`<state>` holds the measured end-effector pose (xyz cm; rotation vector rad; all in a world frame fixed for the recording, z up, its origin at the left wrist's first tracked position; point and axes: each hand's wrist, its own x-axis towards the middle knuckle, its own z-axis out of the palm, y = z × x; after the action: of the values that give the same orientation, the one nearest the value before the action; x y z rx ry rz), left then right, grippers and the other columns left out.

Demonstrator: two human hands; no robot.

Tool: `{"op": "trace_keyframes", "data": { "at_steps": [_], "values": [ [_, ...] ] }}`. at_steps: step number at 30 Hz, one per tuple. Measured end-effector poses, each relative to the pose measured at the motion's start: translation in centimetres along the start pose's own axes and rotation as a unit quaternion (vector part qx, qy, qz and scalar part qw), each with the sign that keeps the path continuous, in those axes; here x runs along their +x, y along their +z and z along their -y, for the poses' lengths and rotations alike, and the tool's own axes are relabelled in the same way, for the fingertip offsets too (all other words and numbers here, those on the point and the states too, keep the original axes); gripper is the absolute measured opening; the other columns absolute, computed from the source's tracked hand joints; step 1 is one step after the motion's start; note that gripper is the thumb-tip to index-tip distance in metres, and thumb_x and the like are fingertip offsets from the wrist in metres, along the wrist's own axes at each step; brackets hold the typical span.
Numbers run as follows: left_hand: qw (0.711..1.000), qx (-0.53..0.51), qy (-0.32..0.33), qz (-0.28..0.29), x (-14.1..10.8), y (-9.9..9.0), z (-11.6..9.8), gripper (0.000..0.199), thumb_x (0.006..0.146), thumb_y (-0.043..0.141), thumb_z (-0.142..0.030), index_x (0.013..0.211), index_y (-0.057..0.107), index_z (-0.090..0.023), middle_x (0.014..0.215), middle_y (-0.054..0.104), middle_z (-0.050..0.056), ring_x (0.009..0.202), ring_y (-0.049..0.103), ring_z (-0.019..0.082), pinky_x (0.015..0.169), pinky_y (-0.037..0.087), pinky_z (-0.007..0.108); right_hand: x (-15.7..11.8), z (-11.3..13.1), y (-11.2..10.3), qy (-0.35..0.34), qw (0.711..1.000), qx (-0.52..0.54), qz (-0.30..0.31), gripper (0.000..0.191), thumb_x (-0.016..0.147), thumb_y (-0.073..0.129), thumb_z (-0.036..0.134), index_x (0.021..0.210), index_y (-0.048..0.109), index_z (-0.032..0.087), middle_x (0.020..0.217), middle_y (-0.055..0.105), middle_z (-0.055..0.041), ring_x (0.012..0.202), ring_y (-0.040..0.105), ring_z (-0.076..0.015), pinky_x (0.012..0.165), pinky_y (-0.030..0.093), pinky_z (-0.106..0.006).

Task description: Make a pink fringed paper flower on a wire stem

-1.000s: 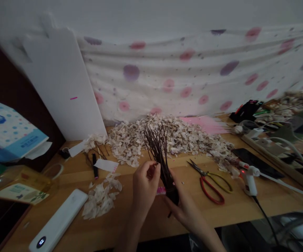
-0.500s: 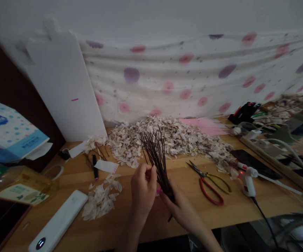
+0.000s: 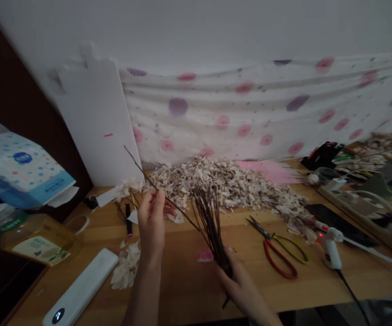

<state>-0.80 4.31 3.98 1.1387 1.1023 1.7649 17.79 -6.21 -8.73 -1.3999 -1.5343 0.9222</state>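
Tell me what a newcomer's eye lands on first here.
First the left hand at mid-table, pinching a single thin twig that slants up to the left, away from the bundle of dark twigs gripped at its base by the right hand. Behind lies a heap of pale petals; red-handled scissors lie to the right.

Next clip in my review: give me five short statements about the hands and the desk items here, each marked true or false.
1. The left hand pinches a single thin twig drawn away from the bunch. True.
2. The right hand holds the bundle of dark twigs at its base. True.
3. The scissors are in the right hand. False: they lie on the desk, right of the bundle.
4. The white power bank lies at the desk's front left. True.
5. The glue gun sits on the petal pile. False: it rests on bare wood, beside the scissors.
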Motion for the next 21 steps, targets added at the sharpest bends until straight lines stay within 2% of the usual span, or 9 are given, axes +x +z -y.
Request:
{"op": "trace_keyframes", "data": {
  "at_steps": [3,6,9,11,14,16,18,20,21],
  "values": [
    [0.999,-0.039,-0.018,-0.013,0.8,-0.2,-0.1,0.045,0.072,0.076,-0.061,0.074,0.056,-0.020,0.068,0.060,-0.003,0.054,0.056,0.011,0.042,0.045,0.019,-0.1,-0.4,-0.6,0.011,0.999,0.013,-0.029,0.035,0.093,0.052,0.045,0.114,0.066,0.021,0.111,0.077,-0.0125,0.110,0.072,-0.0320,0.097,0.059,-0.048],
    [0.998,-0.054,-0.041,0.006,0.1,0.0,0.8,0.046,0.071,0.078,-0.060,0.075,0.058,-0.020,0.070,0.064,-0.001,0.057,0.060,0.012,0.045,0.048,0.019,0.3,0.0,-2.1,0.023,0.998,0.030,-0.047,0.038,0.094,0.057,0.049,0.119,0.064,0.022,0.112,0.077,-0.0110,0.111,0.072,-0.0301,0.098,0.059,-0.044],
    [0.995,-0.061,-0.068,0.041,-1.0,0.1,2.5,0.044,0.072,0.082,-0.058,0.075,0.062,-0.019,0.067,0.066,-0.001,0.058,0.063,0.013,0.051,0.052,0.020,1.4,0.4,-4.7,0.042,0.991,0.072,-0.104,0.060,0.084,0.069,0.050,0.135,0.057,0.019,0.119,0.075,-0.0115,0.116,0.069,-0.0298,0.099,0.057,-0.044],
    [0.992,-0.067,-0.091,0.064,-1.5,0.1,3.9,0.045,0.070,0.085,-0.057,0.074,0.064,-0.018,0.064,0.066,-0.001,0.057,0.062,0.013,0.052,0.053,0.020,2.9,0.4,-7.1,0.056,0.984,0.079,-0.147,0.071,0.079,0.072,0.050,0.138,0.055,0.017,0.113,0.075,-0.0107,0.104,0.072,-0.0286,0.090,0.060,-0.042],
    [0.986,-0.055,-0.124,0.094,-2.0,0.0,5.9,0.045,0.070,0.086,-0.058,0.073,0.067,-0.018,0.065,0.067,-0.001,0.059,0.063,0.013,0.055,0.053,0.020,6.9,0.2,-11.8,0.072,0.974,0.059,-0.208,0.071,0.079,0.076,0.044,0.140,0.054,0.017,0.107,0.074,-0.0068,0.082,0.071,-0.0206,0.075,0.060,-0.034],
    [0.982,-0.025,-0.151,0.114,-2.5,0.0,6.9,0.046,0.070,0.084,-0.062,0.073,0.069,-0.018,0.065,0.067,0.000,0.060,0.063,0.015,0.056,0.054,0.022,10.6,0.0,-15.5,0.095,0.960,0.039,-0.262,0.055,0.086,0.077,0.035,0.134,0.058,0.016,0.098,0.072,-0.0035,0.071,0.066,-0.0152,0.067,0.058,-0.030],
    [0.972,0.006,-0.184,0.143,-3.3,0.2,7.5,0.051,0.067,0.082,-0.069,0.070,0.070,-0.019,0.063,0.067,0.001,0.060,0.064,0.017,0.057,0.055,0.024,14.6,-0.2,-19.3,0.128,0.938,0.019,-0.322,0.037,0.099,0.067,0.034,0.131,0.059,0.017,0.103,0.070,-0.0036,0.075,0.067,-0.0140,0.067,0.059,-0.030],
    [0.965,0.032,-0.213,0.153,-4.3,0.5,7.8,0.057,0.062,0.081,-0.075,0.064,0.069,-0.020,0.060,0.067,0.002,0.059,0.065,0.018,0.059,0.056,0.026,18.5,-0.7,-22.6,0.167,0.918,0.001,-0.359,0.033,0.101,0.065,0.036,0.127,0.062,0.017,0.115,0.069,-0.0064,0.088,0.070,-0.0175,0.074,0.061,-0.034],
    [0.966,0.040,-0.218,0.134,-4.7,0.7,7.9,0.057,0.063,0.079,-0.077,0.064,0.069,-0.021,0.060,0.067,0.002,0.059,0.065,0.019,0.059,0.057,0.028,20.2,-1.0,-24.0,0.188,0.910,-0.006,-0.369,0.032,0.101,0.066,0.036,0.127,0.062,0.017,0.117,0.068,-0.0071,0.092,0.070,-0.0188,0.078,0.062,-0.036]
  ]
}}
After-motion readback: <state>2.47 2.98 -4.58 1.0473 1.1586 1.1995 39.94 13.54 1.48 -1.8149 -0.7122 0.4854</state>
